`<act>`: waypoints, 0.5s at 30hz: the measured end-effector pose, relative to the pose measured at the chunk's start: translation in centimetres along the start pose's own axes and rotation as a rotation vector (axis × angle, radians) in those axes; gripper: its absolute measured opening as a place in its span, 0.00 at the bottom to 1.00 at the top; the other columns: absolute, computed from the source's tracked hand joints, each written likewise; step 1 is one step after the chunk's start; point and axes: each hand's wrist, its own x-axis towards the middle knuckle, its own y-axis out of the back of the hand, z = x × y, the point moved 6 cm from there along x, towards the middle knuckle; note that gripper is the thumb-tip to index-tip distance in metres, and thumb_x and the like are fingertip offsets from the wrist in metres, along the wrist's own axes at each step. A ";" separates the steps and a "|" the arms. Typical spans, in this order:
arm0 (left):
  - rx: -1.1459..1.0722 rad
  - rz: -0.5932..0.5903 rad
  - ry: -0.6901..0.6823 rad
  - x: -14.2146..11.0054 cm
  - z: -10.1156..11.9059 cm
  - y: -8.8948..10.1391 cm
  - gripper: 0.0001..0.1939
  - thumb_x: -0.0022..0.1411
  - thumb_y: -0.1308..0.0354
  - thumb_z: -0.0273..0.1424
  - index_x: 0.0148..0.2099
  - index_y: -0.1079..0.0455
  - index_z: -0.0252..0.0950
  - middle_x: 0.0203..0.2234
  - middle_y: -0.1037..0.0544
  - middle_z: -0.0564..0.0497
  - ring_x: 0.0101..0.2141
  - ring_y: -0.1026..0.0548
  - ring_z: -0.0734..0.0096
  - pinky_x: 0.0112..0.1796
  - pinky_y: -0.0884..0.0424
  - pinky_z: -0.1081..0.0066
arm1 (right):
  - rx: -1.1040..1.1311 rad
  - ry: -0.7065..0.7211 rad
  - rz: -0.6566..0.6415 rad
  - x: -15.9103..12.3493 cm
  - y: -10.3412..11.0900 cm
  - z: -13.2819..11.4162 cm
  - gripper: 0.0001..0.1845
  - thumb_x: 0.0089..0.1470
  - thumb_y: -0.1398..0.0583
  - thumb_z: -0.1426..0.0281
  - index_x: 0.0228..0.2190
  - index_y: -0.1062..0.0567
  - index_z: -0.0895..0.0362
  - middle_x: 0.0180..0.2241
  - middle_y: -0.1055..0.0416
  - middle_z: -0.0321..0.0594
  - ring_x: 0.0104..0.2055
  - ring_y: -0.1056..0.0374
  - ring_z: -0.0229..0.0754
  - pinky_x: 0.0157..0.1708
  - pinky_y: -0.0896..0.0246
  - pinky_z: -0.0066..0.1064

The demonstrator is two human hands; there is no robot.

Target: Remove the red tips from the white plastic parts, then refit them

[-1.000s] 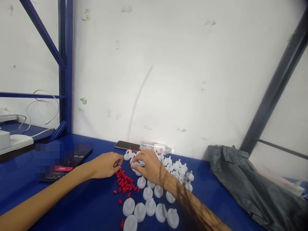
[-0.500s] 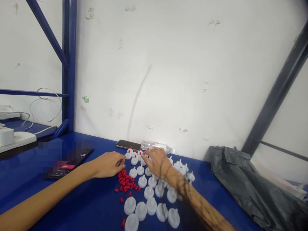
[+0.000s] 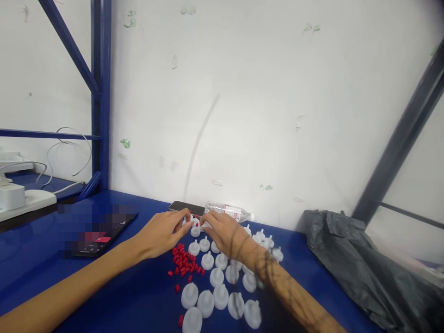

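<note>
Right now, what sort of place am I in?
Most likely a workshop or small-parts workroom: a blue tabletop against a white wall, a blue metal frame, and many white parts and small red pieces spread out.

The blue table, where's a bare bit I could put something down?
There's bare table between the left forearm and the red caps, and another patch between the right forearm and the dark bag. It's crowded near the left hand and right hand, with many white pieces, and behind, where a bottle lies beside a phone.
</note>
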 end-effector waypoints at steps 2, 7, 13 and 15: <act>-0.010 -0.012 -0.034 -0.2 0.9 -0.2 0.19 0.74 0.56 0.49 0.44 0.33 0.41 0.24 0.26 0.56 0.26 0.28 0.66 0.30 0.42 0.68 | 0.019 0.043 0.006 0.1 0.1 -1.3 0.11 0.68 0.44 0.75 0.50 0.33 0.54 0.45 0.25 0.41 0.46 0.28 0.44 0.48 0.36 0.37; -0.057 -0.058 -0.136 -0.5 1.8 -0.8 0.16 0.76 0.59 0.40 0.48 0.32 0.41 0.36 0.20 0.50 0.36 0.23 0.62 0.37 0.37 0.66 | 0.063 0.076 0.061 0.2 0.7 -3.0 0.16 0.65 0.40 0.73 0.52 0.36 0.56 0.48 0.24 0.44 0.51 0.29 0.47 0.53 0.36 0.38; -0.527 -0.068 0.084 0.1 0.1 -1.0 0.24 0.72 0.58 0.50 0.29 0.43 0.41 0.17 0.39 0.58 0.19 0.39 0.70 0.24 0.41 0.70 | -0.030 0.033 0.054 0.2 0.2 -0.1 0.13 0.64 0.41 0.77 0.48 0.30 0.53 0.44 0.22 0.41 0.51 0.28 0.45 0.54 0.36 0.36; -0.682 -0.053 0.166 0.4 -0.9 -0.8 0.25 0.72 0.62 0.52 0.27 0.51 0.42 0.15 0.49 0.60 0.16 0.48 0.73 0.20 0.45 0.71 | -0.066 -0.062 0.090 -0.2 0.3 2.2 0.13 0.65 0.42 0.78 0.49 0.29 0.54 0.41 0.22 0.43 0.47 0.27 0.47 0.49 0.34 0.39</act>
